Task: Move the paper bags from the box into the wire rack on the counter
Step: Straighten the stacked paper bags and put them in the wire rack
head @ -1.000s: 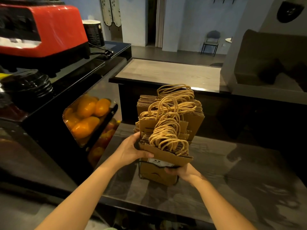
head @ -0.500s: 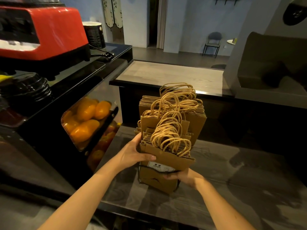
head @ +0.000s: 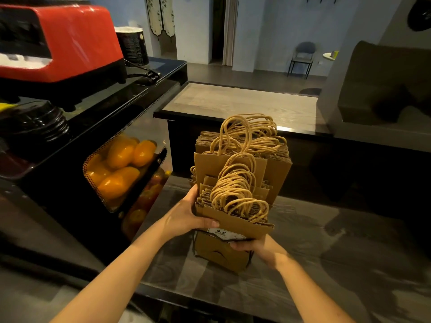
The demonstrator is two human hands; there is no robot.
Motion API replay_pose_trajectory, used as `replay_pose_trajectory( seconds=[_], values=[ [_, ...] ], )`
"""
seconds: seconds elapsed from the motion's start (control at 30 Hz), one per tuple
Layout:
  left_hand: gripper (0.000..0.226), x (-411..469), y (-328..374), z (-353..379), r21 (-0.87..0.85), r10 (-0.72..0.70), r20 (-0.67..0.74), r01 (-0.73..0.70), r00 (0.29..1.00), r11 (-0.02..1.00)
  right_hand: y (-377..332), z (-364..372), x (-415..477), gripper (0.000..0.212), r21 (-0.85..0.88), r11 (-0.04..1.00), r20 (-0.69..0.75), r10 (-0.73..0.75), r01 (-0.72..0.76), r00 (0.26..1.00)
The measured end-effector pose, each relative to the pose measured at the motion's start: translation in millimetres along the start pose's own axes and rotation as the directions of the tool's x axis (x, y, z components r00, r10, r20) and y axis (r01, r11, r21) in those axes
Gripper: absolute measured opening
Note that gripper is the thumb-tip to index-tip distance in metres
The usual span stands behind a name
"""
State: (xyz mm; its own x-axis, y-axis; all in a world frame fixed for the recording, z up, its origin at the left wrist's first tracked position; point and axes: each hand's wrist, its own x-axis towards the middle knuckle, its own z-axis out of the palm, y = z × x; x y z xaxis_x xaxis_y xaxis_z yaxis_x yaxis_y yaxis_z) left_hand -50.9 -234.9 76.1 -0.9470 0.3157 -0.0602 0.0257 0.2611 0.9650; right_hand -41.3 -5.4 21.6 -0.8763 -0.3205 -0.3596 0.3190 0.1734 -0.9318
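I saw a stack of brown paper bags [head: 233,183] with twisted cord handles, standing upright in a black wire rack [head: 193,241] near the front edge of the dark counter [head: 326,252]. My left hand [head: 186,217] gripped the left side of the nearest bundle, thumb laid across its front. My right hand [head: 256,247] cupped the lower front of that bundle, fingers curled against the bags beside a white label [head: 225,233]. More bags stood behind it. At the counter's left edge, oranges [head: 121,164] sat behind a perforated panel, below a red machine [head: 70,43].
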Motion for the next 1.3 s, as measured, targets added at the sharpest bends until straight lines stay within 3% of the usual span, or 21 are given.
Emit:
replay_pose_trajectory(
  seconds=[0.2, 0.33, 0.53, 1.17, 1.3],
  values=[
    [0.089, 7, 0, 2, -0.005, -0.006, -0.058, 0.006, 0.998, 1.0, -3, 0, 4, 0.044, -0.053, 0.999, 0.007, -0.006, 0.006, 1.0],
    [0.084, 9, 1, 0, 0.013, -0.019, -0.062, 0.02, 0.998, 1.0, -10, -6, 7, 0.045, -0.225, 0.974, 0.061, 0.016, -0.002, 0.998],
    [0.074, 9, 3, 0, 0.043, -0.034, -0.073, 0.037, 0.997, 0.998, -10, -10, 10, 0.047, -0.326, 0.945, 0.084, 0.039, -0.01, 0.996],
    [0.071, 12, -4, -4, 0.135, -0.058, -0.075, 0.068, 0.995, 0.989, 5, -7, 12, 0.043, -0.306, 0.95, 0.024, -0.057, 0.062, 0.998],
    [0.071, 11, -7, -5, 0.18, -0.075, -0.083, 0.089, 0.994, 0.98, 16, -6, 10, 0.046, -0.217, 0.97, -0.11, -0.137, 0.111, 0.984]
  ],
)
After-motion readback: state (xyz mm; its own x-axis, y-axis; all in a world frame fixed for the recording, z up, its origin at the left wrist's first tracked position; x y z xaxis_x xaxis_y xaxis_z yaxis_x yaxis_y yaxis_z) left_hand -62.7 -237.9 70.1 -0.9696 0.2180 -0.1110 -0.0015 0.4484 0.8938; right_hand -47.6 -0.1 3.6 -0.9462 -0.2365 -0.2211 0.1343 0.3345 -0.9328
